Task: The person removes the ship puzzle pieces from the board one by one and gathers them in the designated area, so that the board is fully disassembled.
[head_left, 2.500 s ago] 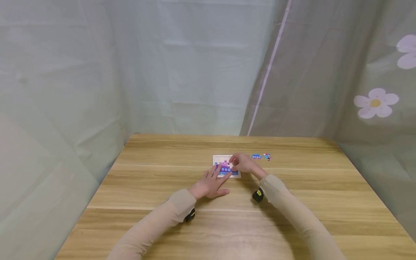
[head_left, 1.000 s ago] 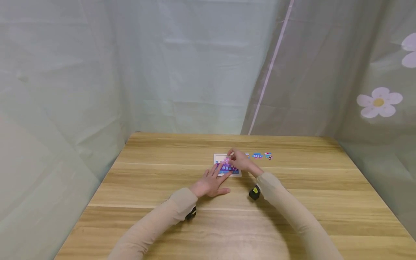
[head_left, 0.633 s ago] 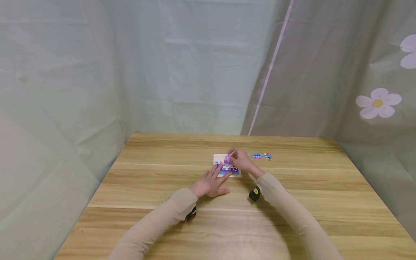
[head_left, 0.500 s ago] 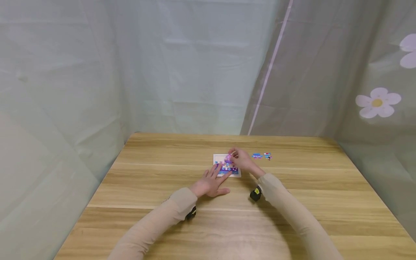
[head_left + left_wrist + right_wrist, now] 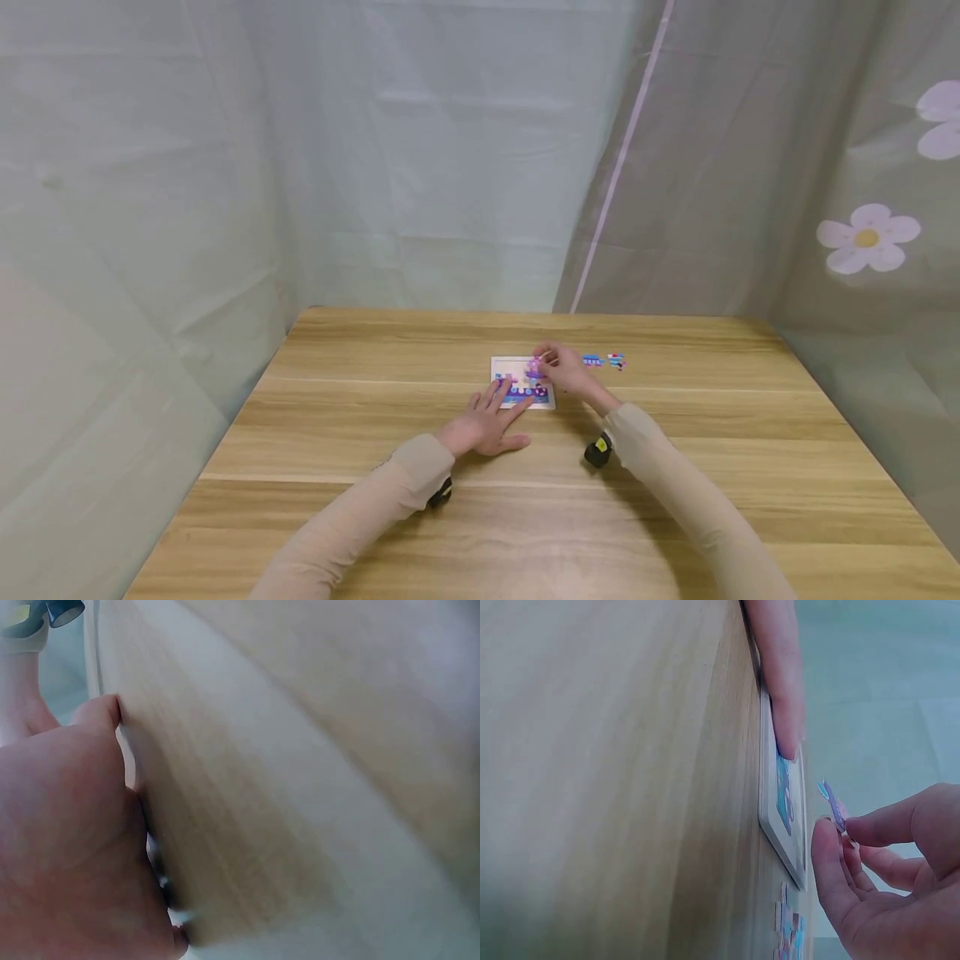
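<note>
A shallow jigsaw tray (image 5: 493, 368) with a pale rim lies on the table, its lower part filled with purple and blue pieces. My left hand (image 5: 491, 425) lies spread, its fingertips resting on the tray's lower part and covering some of the picture. Above the tray's right side, my right hand (image 5: 567, 372) pinches a pink and purple puzzle piece (image 5: 834, 808) between thumb and fingers. In the right wrist view the piece is tilted and raised clear of the tray. The left wrist view shows mostly the back of the left hand (image 5: 75, 847) and wood.
Loose blue, white and red puzzle pieces (image 5: 617, 361) lie on the wooden table (image 5: 360, 350) right of the tray, some partly behind the right hand. Pale curtains (image 5: 465, 167) hang behind the table. Each wrist carries a black camera (image 5: 597, 451).
The right hand, over the tray's right side earlier, lifted the pink and purple piece and turned it, then shifted slightly right with it. The left hand stays in place on the tray.
</note>
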### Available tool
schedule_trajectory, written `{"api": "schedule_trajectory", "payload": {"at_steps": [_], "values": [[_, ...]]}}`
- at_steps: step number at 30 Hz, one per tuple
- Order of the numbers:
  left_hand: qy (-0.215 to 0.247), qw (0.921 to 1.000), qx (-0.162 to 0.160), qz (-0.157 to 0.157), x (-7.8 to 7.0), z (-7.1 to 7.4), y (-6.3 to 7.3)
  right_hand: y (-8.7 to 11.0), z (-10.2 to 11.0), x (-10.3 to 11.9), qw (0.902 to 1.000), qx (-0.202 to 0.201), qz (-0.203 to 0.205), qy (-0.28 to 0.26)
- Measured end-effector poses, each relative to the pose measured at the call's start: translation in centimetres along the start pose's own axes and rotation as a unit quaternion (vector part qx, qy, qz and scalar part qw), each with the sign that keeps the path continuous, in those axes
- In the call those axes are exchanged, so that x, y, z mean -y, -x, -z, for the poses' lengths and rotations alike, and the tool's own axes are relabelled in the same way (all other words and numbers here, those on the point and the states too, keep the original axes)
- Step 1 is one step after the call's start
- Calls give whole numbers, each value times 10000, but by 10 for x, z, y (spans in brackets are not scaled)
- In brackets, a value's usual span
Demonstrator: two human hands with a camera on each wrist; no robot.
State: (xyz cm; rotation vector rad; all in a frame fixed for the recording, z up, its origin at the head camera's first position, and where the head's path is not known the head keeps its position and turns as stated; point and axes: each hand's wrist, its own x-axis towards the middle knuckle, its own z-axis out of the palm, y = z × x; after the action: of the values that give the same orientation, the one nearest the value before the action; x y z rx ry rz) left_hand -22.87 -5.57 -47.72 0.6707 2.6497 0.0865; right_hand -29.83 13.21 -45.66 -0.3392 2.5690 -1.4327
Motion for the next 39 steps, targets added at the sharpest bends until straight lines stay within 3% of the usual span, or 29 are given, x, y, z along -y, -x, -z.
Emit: {"api": "schedule_trajectory", "payload": {"at_steps": [5, 17, 27, 39], "values": [[-4, 10000, -30, 2, 2, -2, -4, 3, 6, -1, 9999, 13, 67, 109], [72, 10000, -26, -15, -2, 7, 9, 8, 20, -6, 9998, -126, 109, 89], [140, 9999, 11, 74, 2, 1, 0, 11, 32, -13, 9996, -102, -49, 274], [187, 9997, -139, -35, 4, -8, -6, 17, 43, -22, 9999, -109, -46, -41]]}}
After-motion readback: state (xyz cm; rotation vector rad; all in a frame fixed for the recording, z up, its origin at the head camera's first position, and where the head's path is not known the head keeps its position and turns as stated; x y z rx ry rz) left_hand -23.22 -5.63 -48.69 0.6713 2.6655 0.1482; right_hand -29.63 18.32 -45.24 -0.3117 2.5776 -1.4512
